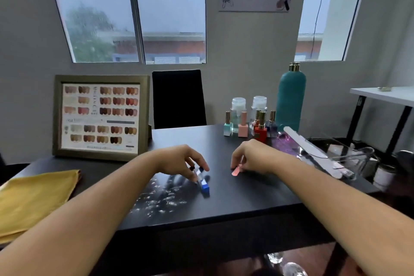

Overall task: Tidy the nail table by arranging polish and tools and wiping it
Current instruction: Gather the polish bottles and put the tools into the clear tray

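Lightly, left hand (pixel 183 161) pinches boxy blue bottle (pixel 205 187); right hand (pixel 248 157), flat pink tool (pixel 236 171).

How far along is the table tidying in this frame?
Partly done. Several polish bottles stand grouped at the back right, and a nail file rests on the clear tray. In hand: the left hand grips a blue polish bottle; the right hand pinches a small pink item. Remaining: shiny specks mark the table and the yellow cloth lies folded, so wiping looks undone.
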Action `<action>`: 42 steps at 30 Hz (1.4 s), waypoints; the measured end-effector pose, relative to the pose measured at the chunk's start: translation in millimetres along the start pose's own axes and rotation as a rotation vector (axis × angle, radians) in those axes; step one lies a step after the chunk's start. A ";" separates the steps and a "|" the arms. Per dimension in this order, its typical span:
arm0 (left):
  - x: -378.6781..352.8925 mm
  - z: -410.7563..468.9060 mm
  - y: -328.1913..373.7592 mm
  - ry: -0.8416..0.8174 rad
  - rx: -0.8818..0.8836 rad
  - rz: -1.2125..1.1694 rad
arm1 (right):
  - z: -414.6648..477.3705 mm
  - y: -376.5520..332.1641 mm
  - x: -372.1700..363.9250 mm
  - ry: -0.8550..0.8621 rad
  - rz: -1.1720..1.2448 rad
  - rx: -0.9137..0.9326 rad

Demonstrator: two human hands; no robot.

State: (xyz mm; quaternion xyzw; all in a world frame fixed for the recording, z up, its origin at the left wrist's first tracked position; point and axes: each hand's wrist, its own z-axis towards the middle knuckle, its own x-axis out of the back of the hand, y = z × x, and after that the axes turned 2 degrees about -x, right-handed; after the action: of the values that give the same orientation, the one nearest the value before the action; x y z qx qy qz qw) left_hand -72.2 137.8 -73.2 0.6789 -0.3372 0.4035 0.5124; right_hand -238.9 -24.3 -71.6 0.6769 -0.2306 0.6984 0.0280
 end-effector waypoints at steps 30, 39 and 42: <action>-6.6 160.6 166.1 0.246 -0.377 0.085 | -81.5 127.8 100.9 -0.024 0.045 -0.397; -22.6 170.6 176.6 0.144 -0.383 0.141 | -83.5 133.8 96.0 -0.045 0.073 -0.405; -21.3 168.3 173.9 0.168 -0.386 0.131 | -82.6 134.5 97.1 -0.005 0.084 -0.395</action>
State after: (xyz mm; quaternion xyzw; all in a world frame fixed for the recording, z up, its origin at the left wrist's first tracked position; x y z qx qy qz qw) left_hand -199.2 -67.2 -43.7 0.5088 -0.4077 0.4192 0.6318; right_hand -371.1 -141.1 -14.8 0.6497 -0.3910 0.6387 0.1307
